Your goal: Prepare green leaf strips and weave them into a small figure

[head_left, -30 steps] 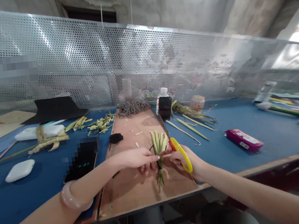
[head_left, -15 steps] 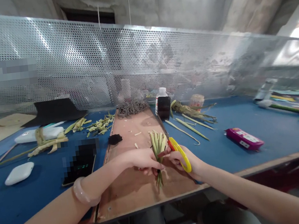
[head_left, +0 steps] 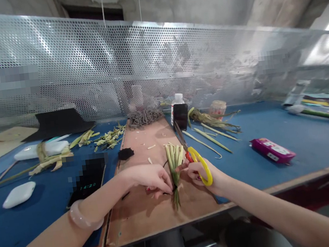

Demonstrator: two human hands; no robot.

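A small bundle of green and pale leaf strips (head_left: 175,166) lies on the brown board (head_left: 151,212), fanned out at its far end. My left hand (head_left: 151,177) pinches the bundle at its middle, where a thin dark thread shows. My right hand (head_left: 201,172) touches the bundle from the right and carries yellow-handled scissors (head_left: 197,162) looped on its fingers, blades pointing away from me.
On the blue table (head_left: 303,143) lie a phone (head_left: 84,180), a white case (head_left: 18,194), a magenta box (head_left: 270,150), a dark bottle (head_left: 180,115), loose leaf strips (head_left: 209,128) and scraps (head_left: 52,158). A coil of dark cord (head_left: 146,117) sits at the board's far end. A perforated metal screen (head_left: 87,69) closes the back.
My left hand has curled and slid toward the bundle's middle, fingers now pinching down. The right hand with the scissors shifted slightly nearer the bundle. The bundle stays in place.
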